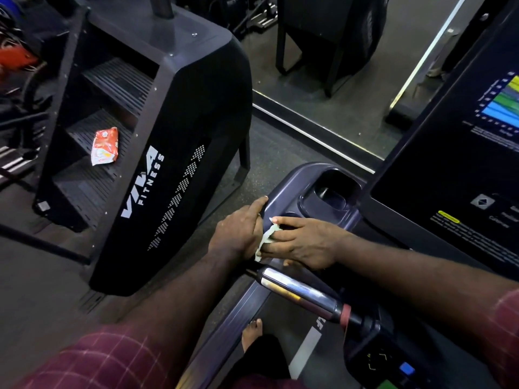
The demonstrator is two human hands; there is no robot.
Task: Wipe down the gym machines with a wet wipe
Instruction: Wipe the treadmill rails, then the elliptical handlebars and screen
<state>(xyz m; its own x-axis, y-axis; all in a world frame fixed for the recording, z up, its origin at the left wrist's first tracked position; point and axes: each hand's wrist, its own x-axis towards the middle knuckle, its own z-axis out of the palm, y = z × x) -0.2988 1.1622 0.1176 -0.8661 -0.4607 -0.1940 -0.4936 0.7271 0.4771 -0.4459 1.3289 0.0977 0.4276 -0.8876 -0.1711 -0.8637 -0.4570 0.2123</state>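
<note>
I stand on a treadmill and look down at the left corner of its dark console tray [283,189], which has a cup holder. A pale, crumpled wet wipe [266,238] sits between my two hands at that corner. My left hand [238,231] rests against the tray's outer edge, index finger stretched along it, with the wipe at its fingers. My right hand [302,241] lies across the tray with its fingers curled on the wipe. Just below the hands runs the chrome handlebar [297,293] with a red band.
A black stair-climber machine [157,153] marked FITNESS stands to the left, with an orange wipes packet [105,146] on one of its steps. The treadmill's screen [460,153] rises at right. A mirror [337,80] lines the far wall. My bare foot [252,332] is on the treadmill's side rail.
</note>
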